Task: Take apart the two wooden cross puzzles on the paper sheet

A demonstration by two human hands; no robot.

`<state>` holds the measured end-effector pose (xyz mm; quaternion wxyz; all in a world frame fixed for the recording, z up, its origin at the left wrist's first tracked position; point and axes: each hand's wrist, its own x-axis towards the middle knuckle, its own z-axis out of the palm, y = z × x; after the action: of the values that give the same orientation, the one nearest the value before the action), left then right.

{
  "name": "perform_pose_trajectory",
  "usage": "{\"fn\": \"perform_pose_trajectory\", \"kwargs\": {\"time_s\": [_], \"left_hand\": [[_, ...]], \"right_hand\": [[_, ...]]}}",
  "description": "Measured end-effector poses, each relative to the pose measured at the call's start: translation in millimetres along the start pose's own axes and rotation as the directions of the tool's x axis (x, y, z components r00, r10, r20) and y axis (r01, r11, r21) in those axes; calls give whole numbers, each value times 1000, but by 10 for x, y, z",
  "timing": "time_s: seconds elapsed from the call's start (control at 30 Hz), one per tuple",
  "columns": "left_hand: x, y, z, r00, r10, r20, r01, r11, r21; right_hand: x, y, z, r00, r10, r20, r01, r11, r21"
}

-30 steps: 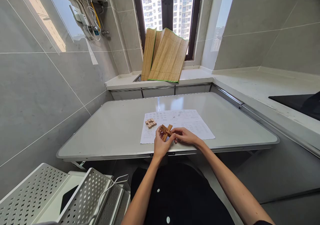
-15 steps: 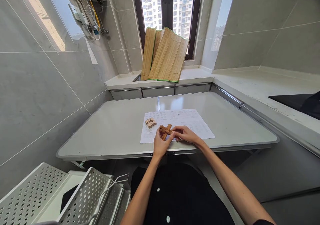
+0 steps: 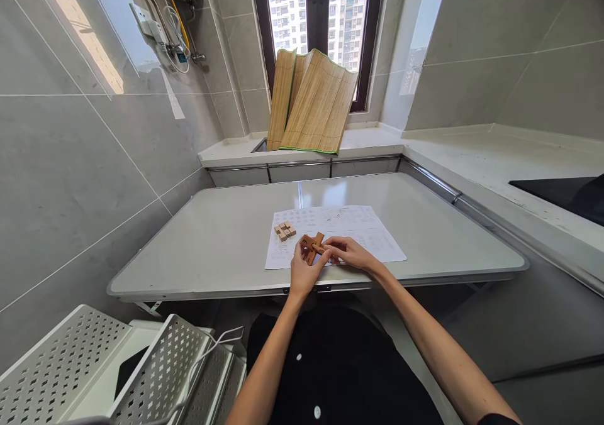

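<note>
A brown wooden puzzle cross (image 3: 311,246) of interlocked bars is held just above a printed paper sheet (image 3: 363,233) on the white table (image 3: 221,242). My left hand (image 3: 304,273) grips it from below and the left, fingers closed around it. My right hand (image 3: 352,255) pinches its right end with thumb and fingers. A smaller, lighter wooden puzzle block (image 3: 284,231) lies on the sheet, a little to the left of and behind my hands.
Folded bamboo mats (image 3: 309,104) lean against the window at the back counter. A counter with a dark cooktop (image 3: 566,192) runs along the right. White perforated metal racks (image 3: 141,375) stand low at the left, beside my lap.
The wooden cross has been turned slightly between my hands and sits a touch lower. Both hands stay closed on it in nearly the same place.
</note>
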<state>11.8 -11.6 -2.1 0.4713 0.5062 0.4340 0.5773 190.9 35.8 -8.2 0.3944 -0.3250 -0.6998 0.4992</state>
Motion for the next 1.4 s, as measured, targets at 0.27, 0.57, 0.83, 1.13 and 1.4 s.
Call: {"fn": "perform_pose_trajectory", "kwargs": {"time_s": [0.27, 0.57, 0.83, 1.13, 1.4], "left_hand": [[-20, -68, -20, 995, 93, 38, -98, 977, 190], [-52, -85, -16, 982, 147, 121, -179, 931, 318], [-50, -117, 1, 978, 173, 119, -207, 884, 419], [-29, -144, 23, 988, 141, 68, -157, 915, 372], [-32, -110, 34, 990, 127, 61, -141, 924, 356]], "right_hand": [[34, 66, -23, 994, 12, -112, -20, 997, -70], [19, 34, 5, 996, 9, -86, -19, 993, -112], [40, 77, -16, 994, 26, -106, -37, 994, -104], [55, 143, -26, 990, 48, -131, -63, 991, -116], [68, 139, -52, 992, 35, -120, -48, 993, -108]]}}
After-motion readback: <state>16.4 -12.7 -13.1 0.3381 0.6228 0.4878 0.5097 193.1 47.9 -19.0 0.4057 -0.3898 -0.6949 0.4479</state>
